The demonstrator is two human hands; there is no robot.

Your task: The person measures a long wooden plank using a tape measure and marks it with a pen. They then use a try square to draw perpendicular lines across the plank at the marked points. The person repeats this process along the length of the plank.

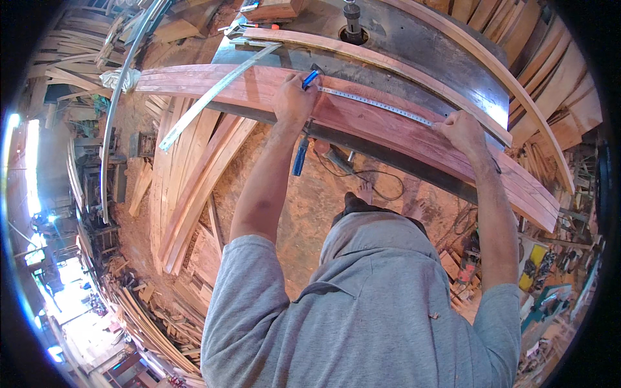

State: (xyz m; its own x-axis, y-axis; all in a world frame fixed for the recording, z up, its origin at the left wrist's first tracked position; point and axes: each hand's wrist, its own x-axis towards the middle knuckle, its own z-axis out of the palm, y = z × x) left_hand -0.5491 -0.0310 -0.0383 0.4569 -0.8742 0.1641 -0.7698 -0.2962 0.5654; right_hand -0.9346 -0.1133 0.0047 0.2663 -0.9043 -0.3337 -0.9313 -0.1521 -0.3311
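Metal table (414,33), sawdusty floor (301,236); my left hand (295,100) grips blue object (311,79), right hand (462,132) pinches finely marked measuring tape (381,105).

A: What lies on the worktable (414,39)?
B: Long boards (375,126) run side by side from left to right along its near side. On them, a measuring tape (381,105) stretches between the left hand (295,98) and the right hand (462,131).
A: And around the boards?
B: A metal strip (222,96) slants across their left part. Behind them runs a narrow wooden strip (388,63); beyond that stands a spindle (352,22). A curved plank (495,61) arcs behind, toward the right. Curved timbers (200,187) lie at front left, lower than the boards.
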